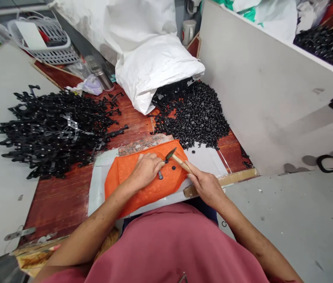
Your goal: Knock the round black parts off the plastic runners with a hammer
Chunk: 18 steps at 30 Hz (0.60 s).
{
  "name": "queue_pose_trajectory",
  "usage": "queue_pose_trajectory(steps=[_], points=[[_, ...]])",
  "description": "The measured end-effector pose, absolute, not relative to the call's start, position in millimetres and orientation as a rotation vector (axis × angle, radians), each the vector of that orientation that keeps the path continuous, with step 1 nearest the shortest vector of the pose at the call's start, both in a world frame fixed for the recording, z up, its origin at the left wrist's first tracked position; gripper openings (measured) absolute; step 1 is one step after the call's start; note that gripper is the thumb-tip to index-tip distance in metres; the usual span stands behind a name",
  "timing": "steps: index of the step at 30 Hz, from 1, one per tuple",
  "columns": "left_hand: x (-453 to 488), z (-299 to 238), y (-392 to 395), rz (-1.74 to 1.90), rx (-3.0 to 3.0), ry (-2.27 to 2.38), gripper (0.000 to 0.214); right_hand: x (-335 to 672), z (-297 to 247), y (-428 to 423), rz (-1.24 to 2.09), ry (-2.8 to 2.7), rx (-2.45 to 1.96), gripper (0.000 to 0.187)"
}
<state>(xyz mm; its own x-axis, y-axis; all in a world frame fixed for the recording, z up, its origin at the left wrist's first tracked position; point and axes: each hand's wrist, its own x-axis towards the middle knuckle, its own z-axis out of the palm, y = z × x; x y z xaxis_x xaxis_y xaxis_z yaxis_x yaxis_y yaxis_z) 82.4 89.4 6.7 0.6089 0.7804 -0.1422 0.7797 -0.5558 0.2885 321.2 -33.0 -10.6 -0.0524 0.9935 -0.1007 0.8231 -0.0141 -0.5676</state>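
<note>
My left hand (146, 169) rests curled on an orange cloth (143, 184), its fingers pinched on a small black plastic part (166, 160). My right hand (206, 186) grips the wooden handle of a small knife (176, 157), whose dark blade points up-left toward that part. Two small black round pieces (173, 168) lie loose on the cloth between the hands. The cloth lies over a white board (208, 159) in front of me.
A heap of small black round parts (196, 114) spills from a white sack (154, 67) ahead. A tangle of black plastic sprues (51, 129) lies left. A white panel (267, 106) stands right. A basket (45, 39), flask (101, 76) and mug (188, 31) sit behind.
</note>
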Motion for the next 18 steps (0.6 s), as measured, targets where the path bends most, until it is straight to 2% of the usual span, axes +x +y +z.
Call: queue_pose_trajectory(steps=[2,5,7,9,11,15,18], points=[[59.8,29.0,106.0,0.001,2.554,1.428,0.039,329.1,-13.5,-35.3,0.763,-1.853,-1.879,0.052],[6.7,73.4,136.2,0.101,2.488,1.985,0.042,341.4,-19.3,-42.8,0.779,-1.755,-1.916,0.051],[-26.1,96.6,150.8,0.442,2.356,2.366,0.053,348.0,-21.6,-48.5,0.745,-1.728,-1.906,0.05],[-41.6,104.0,154.9,0.782,2.306,2.484,0.064,353.3,-21.5,-52.8,0.697,-1.752,-1.904,0.047],[-32.7,92.7,146.1,0.916,2.368,2.318,0.057,358.2,-19.6,-54.3,0.638,-1.819,-1.973,0.042],[39.4,38.3,100.6,0.525,2.533,1.352,0.032,368.7,-16.6,-47.7,0.544,-1.942,-2.101,0.032],[94.2,6.4,70.6,0.242,2.506,1.063,0.028,375.8,-17.7,-38.3,0.499,-2.0,-2.091,0.03]])
